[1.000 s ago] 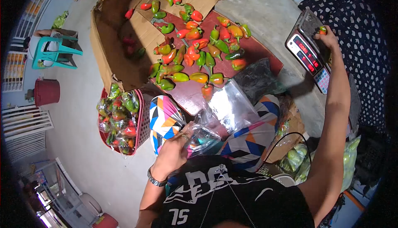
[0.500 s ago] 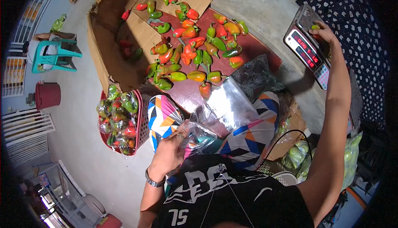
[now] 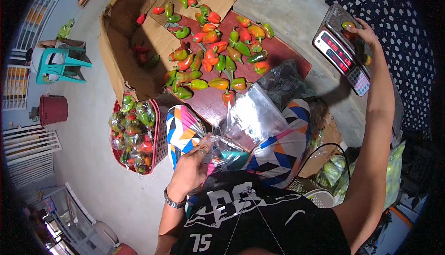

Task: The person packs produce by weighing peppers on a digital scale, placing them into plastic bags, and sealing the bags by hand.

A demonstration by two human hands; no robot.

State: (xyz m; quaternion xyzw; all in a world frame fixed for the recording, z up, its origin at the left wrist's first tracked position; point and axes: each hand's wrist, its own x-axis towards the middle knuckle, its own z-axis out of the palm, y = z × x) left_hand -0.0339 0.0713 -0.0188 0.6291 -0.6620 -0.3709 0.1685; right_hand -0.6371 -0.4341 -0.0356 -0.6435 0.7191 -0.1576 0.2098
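At the digital scale [image 3: 333, 51], my right hand [image 3: 366, 33] has its fingers curled on a green and red pepper [image 3: 348, 25] over the metal pan. Other peppers lie on the pan, partly hidden by that hand. The red digits of the scale are lit. My left hand [image 3: 189, 169] is closed on a clear plastic bag [image 3: 222, 151] above my lap. A stack of flat clear bags [image 3: 255, 113] rests across my legs. Many red, green and orange peppers [image 3: 211, 56] are spread over the dark red board [image 3: 289, 53] in front of me.
An open cardboard box [image 3: 113, 56] stands at the board's left. Below it, a pink basket [image 3: 160, 137] holds bagged peppers. Bags of green produce [image 3: 331, 174] sit by my right side. A teal plastic chair [image 3: 62, 62] and a red bucket [image 3: 53, 109] are farther left.
My right hand has shifted slightly up and left over the pan, and more of the pepper shows. The scale's reading has changed. My left hand stays on the bag.
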